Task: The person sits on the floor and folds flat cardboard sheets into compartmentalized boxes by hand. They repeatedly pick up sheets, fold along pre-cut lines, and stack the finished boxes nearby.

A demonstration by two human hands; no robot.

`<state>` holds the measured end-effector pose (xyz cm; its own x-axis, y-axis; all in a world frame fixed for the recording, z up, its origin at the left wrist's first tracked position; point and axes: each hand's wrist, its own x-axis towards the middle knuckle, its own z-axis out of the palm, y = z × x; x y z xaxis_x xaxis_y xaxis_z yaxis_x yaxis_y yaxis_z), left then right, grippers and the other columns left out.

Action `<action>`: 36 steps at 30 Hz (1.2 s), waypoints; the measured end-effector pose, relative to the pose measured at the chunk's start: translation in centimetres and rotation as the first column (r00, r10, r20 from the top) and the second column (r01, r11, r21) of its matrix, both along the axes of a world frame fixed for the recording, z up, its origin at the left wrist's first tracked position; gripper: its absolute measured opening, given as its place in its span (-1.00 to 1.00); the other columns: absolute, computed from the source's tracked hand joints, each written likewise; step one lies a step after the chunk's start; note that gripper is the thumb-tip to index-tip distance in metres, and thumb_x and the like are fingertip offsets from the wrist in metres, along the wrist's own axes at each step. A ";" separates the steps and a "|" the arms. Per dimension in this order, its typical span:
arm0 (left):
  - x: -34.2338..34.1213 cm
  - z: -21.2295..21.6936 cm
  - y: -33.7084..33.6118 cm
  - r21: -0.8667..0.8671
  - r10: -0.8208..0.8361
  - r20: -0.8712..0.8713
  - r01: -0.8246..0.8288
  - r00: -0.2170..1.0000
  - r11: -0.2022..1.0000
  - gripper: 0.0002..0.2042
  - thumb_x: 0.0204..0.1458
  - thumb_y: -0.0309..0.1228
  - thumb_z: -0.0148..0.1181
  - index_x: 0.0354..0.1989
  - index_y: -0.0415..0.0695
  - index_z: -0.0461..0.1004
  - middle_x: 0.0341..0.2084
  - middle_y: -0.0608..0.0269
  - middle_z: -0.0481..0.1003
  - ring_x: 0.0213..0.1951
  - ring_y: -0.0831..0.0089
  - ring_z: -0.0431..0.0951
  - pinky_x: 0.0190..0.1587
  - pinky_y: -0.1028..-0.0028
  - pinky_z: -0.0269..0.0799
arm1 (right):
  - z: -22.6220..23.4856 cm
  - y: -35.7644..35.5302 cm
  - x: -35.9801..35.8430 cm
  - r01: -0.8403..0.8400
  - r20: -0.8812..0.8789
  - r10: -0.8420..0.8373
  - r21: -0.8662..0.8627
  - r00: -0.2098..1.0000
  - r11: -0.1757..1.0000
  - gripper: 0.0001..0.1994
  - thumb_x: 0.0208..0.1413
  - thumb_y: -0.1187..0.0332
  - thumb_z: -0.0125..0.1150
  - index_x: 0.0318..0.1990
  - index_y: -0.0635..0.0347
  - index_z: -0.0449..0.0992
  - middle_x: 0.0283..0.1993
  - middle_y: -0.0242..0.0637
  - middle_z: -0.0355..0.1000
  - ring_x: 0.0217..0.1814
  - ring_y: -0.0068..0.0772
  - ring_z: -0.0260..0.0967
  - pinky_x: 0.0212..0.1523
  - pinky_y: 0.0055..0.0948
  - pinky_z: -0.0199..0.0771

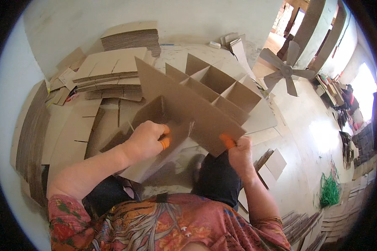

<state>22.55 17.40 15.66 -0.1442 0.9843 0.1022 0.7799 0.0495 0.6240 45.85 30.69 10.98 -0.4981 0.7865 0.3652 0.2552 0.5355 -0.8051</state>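
Observation:
A brown cardboard divider (184,104) of slotted, crossed panels is tilted up in front of me, its square cells showing at the far right. My right hand (240,151) pinches the lower right corner of its long panel, an orange finger cover on the cardboard. My left hand (148,138), also with orange finger covers, is closed at a lower panel on the near left side; its fingertips are partly hidden. Beneath and left of that hand, more crossed cardboard panels (127,127) slant down toward my lap; where they join the divider is unclear.
Stacks of slotted cardboard sheets (109,65) stand at the back left, with another tall stack (29,129) along the left wall. A grey-bladed fan (286,70) is at the far right. Green strapping (330,190) lies in a tangle on the right, near more stacked cardboard (295,226).

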 end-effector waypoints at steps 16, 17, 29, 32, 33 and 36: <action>-13.5 2.0 2.1 0.354 0.464 -0.251 -0.366 0.849 0.861 -0.70 0.02 -0.33 0.18 -0.14 -0.29 0.48 -0.35 0.04 0.56 -0.33 0.18 0.56 -0.24 0.34 0.45 | -6.1 5.3 -0.3 0.082 -0.070 -0.079 0.041 0.994 0.996 -0.80 0.00 0.39 0.30 -0.44 0.41 0.52 -0.59 -0.23 0.42 -0.50 -0.61 0.21 -0.51 -0.41 0.30; -15.0 1.2 2.9 0.345 0.476 -0.317 -0.368 0.820 0.863 -0.68 0.03 -0.34 0.17 -0.10 -0.30 0.45 -0.29 0.03 0.54 -0.27 0.18 0.55 -0.19 0.31 0.44 | -6.9 6.4 0.0 0.079 -0.032 -0.078 0.023 0.996 0.997 -0.82 0.00 0.40 0.29 -0.39 0.39 0.52 -0.53 -0.12 0.46 -0.49 -0.55 0.29 -0.47 -0.39 0.34; -23.4 -1.7 9.9 0.124 0.408 -0.612 -0.427 0.678 0.896 -0.71 0.00 -0.42 0.14 -0.07 -0.13 0.46 -0.32 0.05 0.53 -0.24 0.14 0.52 -0.15 0.26 0.41 | -4.1 5.9 -0.4 0.284 -0.066 -0.283 0.002 0.957 0.959 -0.66 0.03 0.51 0.22 0.00 0.28 0.43 -0.23 -0.18 0.52 -0.19 -0.53 0.42 -0.22 -0.51 0.40; -23.3 -0.8 9.0 0.177 0.444 -0.522 -0.417 0.728 0.892 -0.76 -0.04 -0.41 0.18 -0.16 -0.12 0.53 -0.35 0.05 0.55 -0.28 0.15 0.53 -0.18 0.30 0.42 | -4.0 5.9 0.4 0.368 -0.207 -0.339 0.125 0.918 0.921 -0.61 0.02 0.57 0.21 0.05 0.21 0.40 -0.12 -0.12 0.49 -0.13 -0.40 0.45 -0.22 -0.47 0.46; -23.2 -0.1 8.6 0.147 0.440 -0.493 -0.426 0.751 0.893 -0.77 -0.05 -0.40 0.20 -0.19 -0.12 0.55 -0.32 0.06 0.55 -0.27 0.18 0.54 -0.17 0.32 0.42 | -4.1 5.9 0.8 0.394 -0.281 -0.336 0.186 0.899 0.900 -0.59 0.00 0.59 0.21 0.06 0.18 0.39 -0.09 -0.10 0.47 -0.13 -0.35 0.46 -0.24 -0.46 0.49; -25.2 0.8 7.0 0.094 0.382 -0.200 -0.370 0.902 0.924 -0.78 -0.06 -0.35 0.25 -0.24 -0.15 0.58 -0.24 0.11 0.56 -0.25 0.30 0.55 -0.15 0.40 0.41 | -1.3 3.9 0.3 0.420 -0.394 -0.291 0.296 0.872 0.858 -0.69 0.08 0.58 0.13 0.01 0.26 0.42 -0.06 -0.15 0.46 -0.12 -0.39 0.44 -0.18 -0.47 0.47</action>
<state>-2.69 24.43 16.45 -0.4716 0.8536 0.2215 0.8234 0.3363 0.4570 46.13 34.62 9.63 -0.0119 0.6648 0.7469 0.2454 0.7261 -0.6423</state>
